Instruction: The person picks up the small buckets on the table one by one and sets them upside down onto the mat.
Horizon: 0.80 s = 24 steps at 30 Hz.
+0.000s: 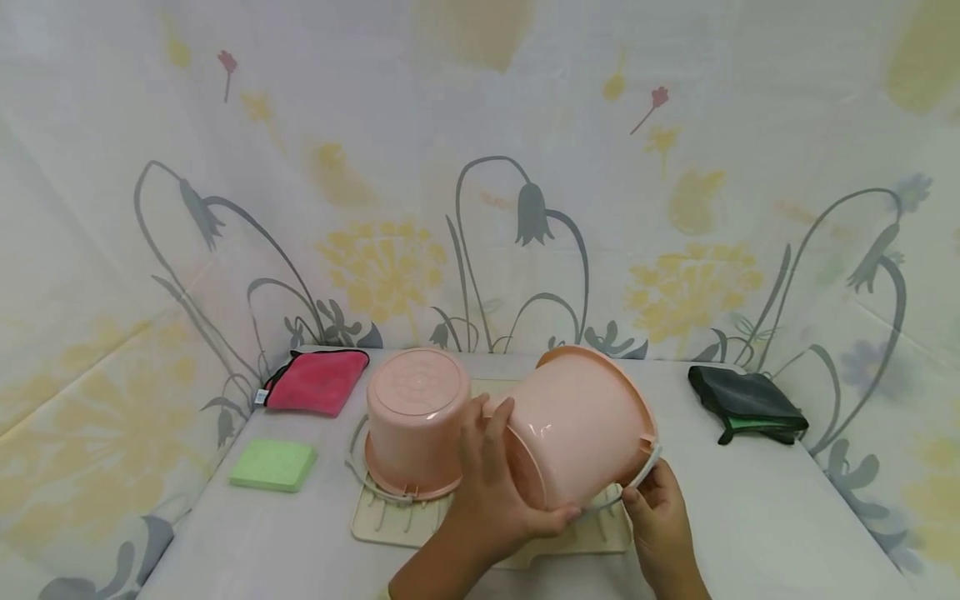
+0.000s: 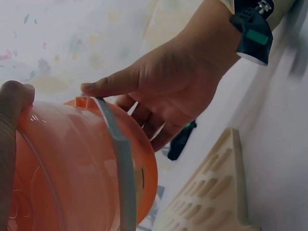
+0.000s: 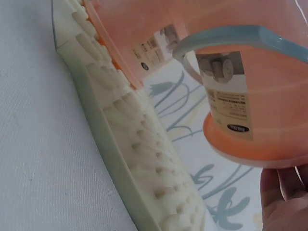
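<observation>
A pink plastic bucket [image 1: 573, 425] is held tilted on its side above a cream draining mat [image 1: 386, 527], its rim toward the right. My left hand [image 1: 487, 492] grips it around the base end, fingers on the far side and thumb beneath. At the rim my right hand [image 1: 663, 521] pinches the edge near where the grey handle [image 1: 645, 467] joins. In the left wrist view that thumb lies by the handle joint, other fingers behind the rim. A paper label [image 3: 226, 98] shows on the bucket's side. Upside down on the mat stands another pink bucket [image 1: 416, 425].
On the white table [image 1: 780, 517] lie a folded red cloth [image 1: 322, 382] at the back left and a light green sponge [image 1: 273, 465] before it. A dark grey cloth [image 1: 750, 402] with green lining sits at the right. A flower-printed curtain [image 1: 390, 125] surrounds the table.
</observation>
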{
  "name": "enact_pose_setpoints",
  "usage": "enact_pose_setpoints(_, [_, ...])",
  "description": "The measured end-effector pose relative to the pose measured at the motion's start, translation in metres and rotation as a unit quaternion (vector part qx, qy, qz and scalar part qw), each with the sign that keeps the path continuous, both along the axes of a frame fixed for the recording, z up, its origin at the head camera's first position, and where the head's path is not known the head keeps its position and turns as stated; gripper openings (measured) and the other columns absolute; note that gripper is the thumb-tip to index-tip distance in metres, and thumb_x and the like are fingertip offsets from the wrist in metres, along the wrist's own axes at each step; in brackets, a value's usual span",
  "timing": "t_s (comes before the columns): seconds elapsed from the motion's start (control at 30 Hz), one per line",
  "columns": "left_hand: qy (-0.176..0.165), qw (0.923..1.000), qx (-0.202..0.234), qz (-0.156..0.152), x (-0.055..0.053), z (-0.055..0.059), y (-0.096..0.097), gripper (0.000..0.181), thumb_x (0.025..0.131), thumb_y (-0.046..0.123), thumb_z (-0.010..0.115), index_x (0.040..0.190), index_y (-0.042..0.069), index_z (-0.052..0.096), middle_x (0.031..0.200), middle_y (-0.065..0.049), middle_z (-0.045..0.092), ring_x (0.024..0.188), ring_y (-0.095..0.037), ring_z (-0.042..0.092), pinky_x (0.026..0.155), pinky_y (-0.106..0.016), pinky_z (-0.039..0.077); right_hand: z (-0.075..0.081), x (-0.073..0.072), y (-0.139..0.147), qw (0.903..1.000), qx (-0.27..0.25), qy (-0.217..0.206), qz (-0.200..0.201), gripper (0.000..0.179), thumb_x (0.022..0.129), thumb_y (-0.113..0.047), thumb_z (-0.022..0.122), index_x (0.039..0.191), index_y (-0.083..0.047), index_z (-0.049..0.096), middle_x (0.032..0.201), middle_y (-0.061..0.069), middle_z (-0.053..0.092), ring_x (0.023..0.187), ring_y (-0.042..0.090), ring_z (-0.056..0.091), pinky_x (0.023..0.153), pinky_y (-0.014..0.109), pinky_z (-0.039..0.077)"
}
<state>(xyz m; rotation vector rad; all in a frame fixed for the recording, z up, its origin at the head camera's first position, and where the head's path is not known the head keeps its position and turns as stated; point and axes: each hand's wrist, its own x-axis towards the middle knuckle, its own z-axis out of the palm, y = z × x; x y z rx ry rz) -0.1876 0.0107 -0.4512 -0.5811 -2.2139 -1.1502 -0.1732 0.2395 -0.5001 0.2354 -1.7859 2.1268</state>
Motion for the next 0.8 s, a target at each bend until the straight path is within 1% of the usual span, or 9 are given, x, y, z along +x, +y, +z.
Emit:
enact_pose_setpoints(0.1, [0.044,0.9988,-0.015,0.015,-0.002,0.001,-0.002,0.143,0.043,0.055,0.102,0.161,0.02,0.028,0.157,-0.023,0.027,0.144,-0.034,0.032,0.1,-0.052,0.053,0.0,-0.001,0.0,0.9973,0.055,-0.035,-0.032,0.039,0.104,-0.01,0.064,0.141,-0.007,0.053,0.129,0.004,0.063,0.116,0.012,0.063,0.097,0.022,0.053])
enact_pose_setpoints(0.17, [0.06,0.9976,-0.022,0.024,-0.002,0.001,-0.003,0.144,0.042,0.054,0.102,0.16,0.019,0.029,0.157,-0.023,0.028,0.144,-0.034,0.032,0.1,-0.051,0.054,0.0,-0.002,0.0,0.9933,0.092,-0.05,-0.049,0.038,0.102,-0.004,0.065,0.139,-0.006,0.054,0.124,0.003,0.063,0.112,0.011,0.063,0.094,0.021,0.053])
enact_pose_setpoints(0.23, [0.066,0.9971,-0.027,0.027,-0.002,0.001,-0.005,0.143,0.041,0.054,0.103,0.16,0.02,0.03,0.159,-0.022,0.026,0.145,-0.034,0.031,0.1,-0.051,0.054,0.0,-0.002,0.0,0.988,0.127,-0.057,-0.067,0.038,0.101,0.0,0.066,0.137,-0.005,0.055,0.119,0.002,0.064,0.11,0.01,0.062,0.092,0.019,0.053])
enact_pose_setpoints(0.37, [0.065,0.9967,-0.039,0.03,-0.002,0.004,-0.006,0.142,0.041,0.057,0.102,0.16,0.024,0.03,0.163,-0.019,0.023,0.149,-0.035,0.027,0.101,-0.053,0.053,0.001,-0.003,-0.001,0.9811,0.156,-0.067,-0.093,0.039,0.097,0.003,0.068,0.134,-0.004,0.056,0.11,0.001,0.064,0.102,0.01,0.062,0.083,0.019,0.052])
enact_pose_setpoints(0.47, [0.075,0.995,-0.054,0.037,-0.004,0.008,-0.006,0.142,0.041,0.059,0.102,0.159,0.026,0.032,0.163,-0.019,0.022,0.15,-0.038,0.025,0.102,-0.056,0.052,0.002,-0.003,-0.001,0.9789,0.159,-0.084,-0.097,0.04,0.096,0.003,0.07,0.133,-0.004,0.055,0.108,0.005,0.063,0.095,0.009,0.062,0.077,0.021,0.053])
enact_pose_setpoints(0.6, [0.114,0.9865,-0.097,0.067,-0.007,0.015,-0.007,0.139,0.037,0.068,0.098,0.156,0.026,0.038,0.16,-0.022,0.028,0.146,-0.042,0.031,0.103,-0.06,0.048,0.001,-0.004,-0.002,0.9864,0.12,-0.095,-0.059,0.042,0.099,0.002,0.068,0.137,-0.002,0.05,0.114,0.013,0.06,0.094,0.009,0.066,0.078,0.023,0.058])
enact_pose_setpoints(0.67, [0.127,0.9816,-0.119,0.079,-0.009,0.02,-0.007,0.138,0.037,0.071,0.096,0.155,0.025,0.039,0.158,-0.023,0.03,0.144,-0.044,0.033,0.105,-0.062,0.046,0.0,-0.004,-0.002,0.9897,0.098,-0.097,-0.039,0.042,0.101,0.001,0.065,0.139,-0.001,0.046,0.115,0.013,0.059,0.094,0.01,0.068,0.079,0.024,0.06])
enact_pose_setpoints(0.7, [0.128,0.9794,-0.132,0.084,-0.009,0.023,-0.007,0.138,0.038,0.074,0.094,0.155,0.026,0.039,0.158,-0.023,0.031,0.143,-0.045,0.034,0.106,-0.062,0.044,-0.001,-0.004,-0.002,0.9903,0.094,-0.096,-0.035,0.041,0.102,-0.001,0.064,0.139,-0.001,0.046,0.115,0.012,0.059,0.094,0.01,0.069,0.078,0.025,0.06])
enact_pose_setpoints(0.8, [0.113,0.9758,-0.165,0.087,-0.008,0.031,-0.008,0.138,0.041,0.078,0.092,0.156,0.028,0.035,0.158,-0.024,0.03,0.142,-0.047,0.034,0.106,-0.062,0.045,-0.002,-0.004,-0.001,0.9866,0.126,-0.094,-0.044,0.028,0.108,-0.008,0.055,0.135,0.0,0.048,0.111,0.007,0.061,0.092,0.01,0.068,0.076,0.026,0.06])
